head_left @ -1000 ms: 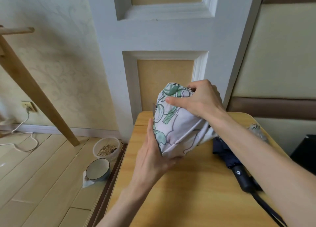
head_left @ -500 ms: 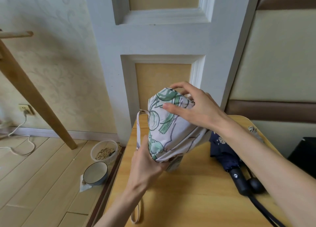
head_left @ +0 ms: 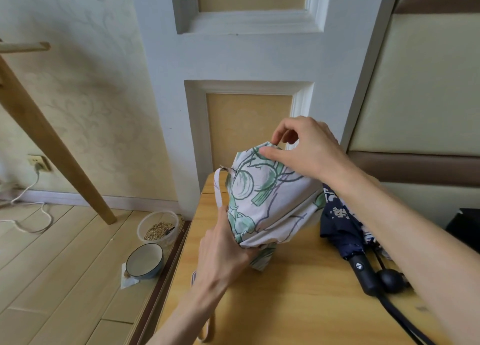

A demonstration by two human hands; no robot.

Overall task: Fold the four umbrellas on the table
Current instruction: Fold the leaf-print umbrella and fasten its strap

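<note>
Plastic tub holds grain; left hand grips floral umbrella.

The right hand, spread over the top of the floral umbrella a second ago, now pinches its top fold between thumb and forefinger at frame centre. The left hand has slid from the bundle's side to grip its lower end, and a pale strap has come loose on the left.

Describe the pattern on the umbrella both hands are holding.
The held umbrella is pale pinkish-white with green plant drawings outlined in dark lines; the head view shows it best.
</note>
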